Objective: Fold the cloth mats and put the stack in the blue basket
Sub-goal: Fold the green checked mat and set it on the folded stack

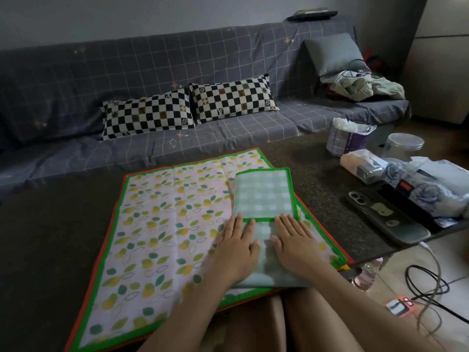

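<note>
Pressing fold flat on green check mat (264,194).
Left hand (238,250) and right hand (295,246) lying flat, open, gripping nothing; mat looks thin, limp, light — pinching the bound corners seems best.

sofa (228,62) | checkered pillows (187,107) | phone (388,214) | jar (404,146)

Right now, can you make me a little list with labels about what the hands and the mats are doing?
left hand: flat, fingers straight, pressing on the checked mat
right hand: flat beside it, pressing the same mat
checked mat: green and white, partly folded, lying on the leaf mat
leaf mat: spread open on the table, green edge
table: dark top
phone: at the table's right side
blue basket: not in view
</note>
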A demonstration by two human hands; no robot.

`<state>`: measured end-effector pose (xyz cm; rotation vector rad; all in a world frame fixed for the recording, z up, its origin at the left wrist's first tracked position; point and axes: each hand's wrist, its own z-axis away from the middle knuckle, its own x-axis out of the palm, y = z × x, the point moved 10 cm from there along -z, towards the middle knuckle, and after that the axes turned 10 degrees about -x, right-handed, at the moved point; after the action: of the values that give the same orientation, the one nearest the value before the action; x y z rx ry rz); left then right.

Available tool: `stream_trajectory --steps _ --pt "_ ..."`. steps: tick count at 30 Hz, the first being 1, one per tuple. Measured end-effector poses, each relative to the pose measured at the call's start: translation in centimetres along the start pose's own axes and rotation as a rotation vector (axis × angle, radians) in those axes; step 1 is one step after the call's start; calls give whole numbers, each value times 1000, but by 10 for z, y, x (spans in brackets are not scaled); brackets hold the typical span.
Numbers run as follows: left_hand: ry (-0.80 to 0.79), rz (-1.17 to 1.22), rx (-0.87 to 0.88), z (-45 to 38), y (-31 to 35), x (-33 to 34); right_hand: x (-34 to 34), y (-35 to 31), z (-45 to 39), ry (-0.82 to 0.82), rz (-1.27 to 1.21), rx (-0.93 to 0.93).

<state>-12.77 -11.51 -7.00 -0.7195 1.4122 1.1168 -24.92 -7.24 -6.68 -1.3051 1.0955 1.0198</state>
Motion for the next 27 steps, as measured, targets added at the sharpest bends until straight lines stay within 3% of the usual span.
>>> stream_trajectory --steps 5,9,13,18,22,27 --pt "9 11 6 -1 0 -2 -6 9 4 0 21 79" --pt "90 -30 49 -4 6 -18 -15 5 0 20 82 24" --pt "246 101 123 -13 18 -44 -29 -1 -9 104 -202 -86" --pt "221 468 -127 -36 -1 -48 -39 31 -18 251 -483 165" --pt "256 532 -315 -48 -20 -51 -45 52 -26 360 -575 326" --pt "259 658 -431 -64 -41 -42 -39 72 -32 409 -622 462"
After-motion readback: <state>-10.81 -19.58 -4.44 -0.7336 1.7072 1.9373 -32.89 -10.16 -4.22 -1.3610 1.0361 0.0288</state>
